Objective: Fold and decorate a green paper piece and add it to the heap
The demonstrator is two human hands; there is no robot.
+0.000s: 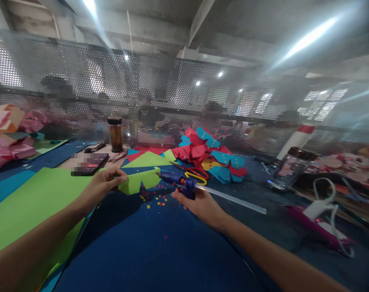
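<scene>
My left hand (pixel 108 181) pinches the left end of a cut strip of green paper (pixel 132 182), held above the blue table (pixel 135 251). My right hand (pixel 199 202) is wrapped round a dark blue hot glue gun (pixel 178 180), its nozzle pointing left at the paper's right end. Whether the nozzle touches the paper I cannot tell. A long clear glue stick (pixel 233 198) sticks out of the gun's back. Small red and yellow paper squares (pixel 155 200) lie scattered below. Just behind the gun rest scissors (pixel 199 175) with red and yellow handles.
Large green sheets (pixel 35 207) cover the left side. Beyond them are a phone (pixel 91 164) and a jar of brown liquid (pixel 115 136). Folded red and blue paper pieces (pixel 202 148) pile up at the back. A clear bottle (pixel 290 168) and a purple item with white cord (pixel 318 227) lie right.
</scene>
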